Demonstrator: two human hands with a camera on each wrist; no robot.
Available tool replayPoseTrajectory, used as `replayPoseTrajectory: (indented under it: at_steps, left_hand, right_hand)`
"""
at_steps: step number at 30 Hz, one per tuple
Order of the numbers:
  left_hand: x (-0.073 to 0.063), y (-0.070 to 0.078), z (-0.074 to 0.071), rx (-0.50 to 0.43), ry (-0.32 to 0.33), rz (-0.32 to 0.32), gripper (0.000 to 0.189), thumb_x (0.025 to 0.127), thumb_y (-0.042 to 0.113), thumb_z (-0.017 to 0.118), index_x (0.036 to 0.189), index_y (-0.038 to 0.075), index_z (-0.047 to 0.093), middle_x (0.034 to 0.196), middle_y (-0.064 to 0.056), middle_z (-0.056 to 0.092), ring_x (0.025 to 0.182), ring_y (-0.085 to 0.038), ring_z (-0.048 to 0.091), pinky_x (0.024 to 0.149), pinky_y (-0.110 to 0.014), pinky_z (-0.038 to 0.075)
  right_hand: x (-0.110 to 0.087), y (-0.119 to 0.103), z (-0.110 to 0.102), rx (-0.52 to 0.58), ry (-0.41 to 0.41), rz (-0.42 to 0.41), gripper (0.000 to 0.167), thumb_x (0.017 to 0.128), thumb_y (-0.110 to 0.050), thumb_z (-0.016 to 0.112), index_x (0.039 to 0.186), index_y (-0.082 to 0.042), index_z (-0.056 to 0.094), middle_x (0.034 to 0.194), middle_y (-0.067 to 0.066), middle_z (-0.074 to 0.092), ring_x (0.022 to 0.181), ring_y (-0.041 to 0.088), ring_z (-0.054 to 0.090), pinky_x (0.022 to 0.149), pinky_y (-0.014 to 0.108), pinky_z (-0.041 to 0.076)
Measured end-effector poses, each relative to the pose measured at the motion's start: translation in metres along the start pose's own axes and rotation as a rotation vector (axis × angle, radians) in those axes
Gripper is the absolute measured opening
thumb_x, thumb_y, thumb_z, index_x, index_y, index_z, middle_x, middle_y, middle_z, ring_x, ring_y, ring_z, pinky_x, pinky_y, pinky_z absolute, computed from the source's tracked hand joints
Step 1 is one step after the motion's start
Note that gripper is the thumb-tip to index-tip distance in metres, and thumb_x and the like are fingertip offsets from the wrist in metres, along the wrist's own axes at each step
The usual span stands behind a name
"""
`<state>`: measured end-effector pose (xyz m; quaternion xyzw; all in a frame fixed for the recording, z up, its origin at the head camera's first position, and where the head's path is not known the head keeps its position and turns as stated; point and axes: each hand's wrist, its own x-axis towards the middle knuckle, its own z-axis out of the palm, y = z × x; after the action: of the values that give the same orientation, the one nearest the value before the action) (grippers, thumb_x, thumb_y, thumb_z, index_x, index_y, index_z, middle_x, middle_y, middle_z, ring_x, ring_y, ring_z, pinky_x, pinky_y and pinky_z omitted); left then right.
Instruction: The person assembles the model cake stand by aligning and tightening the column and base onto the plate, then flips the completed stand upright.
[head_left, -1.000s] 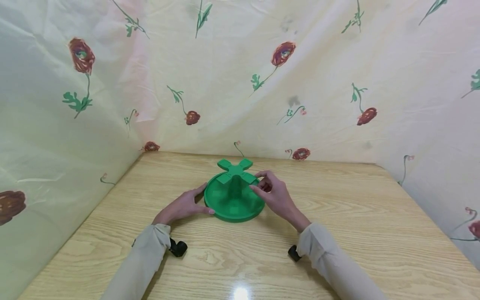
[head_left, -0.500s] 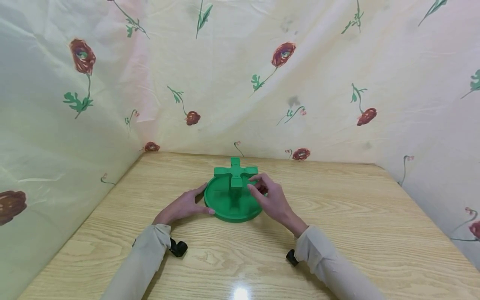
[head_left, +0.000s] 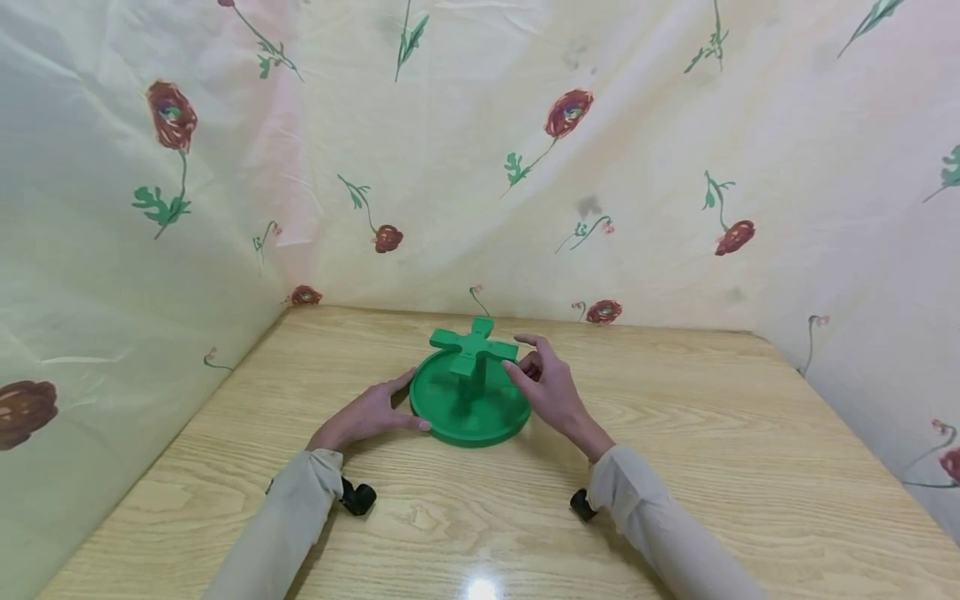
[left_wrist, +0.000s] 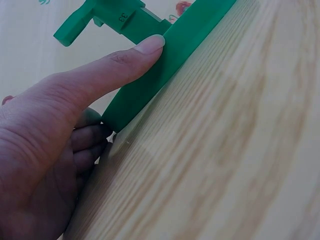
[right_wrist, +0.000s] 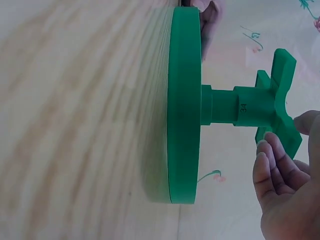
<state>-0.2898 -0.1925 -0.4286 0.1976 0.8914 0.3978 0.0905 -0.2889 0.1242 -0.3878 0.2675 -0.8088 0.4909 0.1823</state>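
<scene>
A green round base (head_left: pixel 438 417) with a raised rim lies on the table, and a post rises from its middle. On top of the post sits a green four-armed cross handle (head_left: pixel 474 346); the number 34 shows on its hub in the right wrist view. My left hand (head_left: pixel 372 410) grips the base's rim at the left, thumb (left_wrist: pixel 115 70) on the near side and fingers round the far side. At the cross handle's right arm is my right hand (right_wrist: pixel 290 195), its thumb against the arm, the forefinger reaching past it with a small gap.
The light wood-grain table (head_left: pixel 720 467) extends around the base. A pale flowered sheet (head_left: pixel 480 167) hangs behind and at both sides. Small black wrist cameras (head_left: pixel 358 500) stick out from under both sleeves, close to the tabletop.
The cross handle has turned on its post, from a diagonal stance to square and now slightly askew. My right hand dipped in toward the post, then drew back out. The left hand stays put.
</scene>
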Motion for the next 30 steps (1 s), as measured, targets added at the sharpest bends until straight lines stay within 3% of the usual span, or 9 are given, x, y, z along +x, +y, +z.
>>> replayPoseTrajectory:
  at_steps: [13, 30]
  left_hand:
    - [-0.0020, 0.0034, -0.0006, -0.005, 0.001, -0.012, 0.111, 0.084, 0.051, 0.083, 0.165, 0.007, 0.021, 0.165, -0.021, 0.029, 0.153, -0.038, 0.024, 0.119, -0.058, 0.025]
    - [-0.0019, 0.0021, -0.0008, 0.003, -0.002, -0.004, 0.111, 0.085, 0.051, 0.083, 0.165, 0.007, 0.021, 0.166, -0.020, 0.028, 0.153, -0.038, 0.023, 0.120, -0.058, 0.024]
  right_hand:
    - [-0.0018, -0.0003, -0.0018, -0.012, -0.037, 0.056, 0.030, 0.101, -0.009, 0.069, 0.128, 0.001, 0.062, 0.082, 0.004, 0.066, 0.073, 0.019, 0.060, 0.066, 0.026, 0.051]
    - [-0.0088, -0.0073, -0.0001, -0.020, -0.048, 0.023, 0.029, 0.099, -0.008, 0.071, 0.125, 0.003, 0.063, 0.081, 0.002, 0.063, 0.068, 0.016, 0.056, 0.062, 0.025, 0.048]
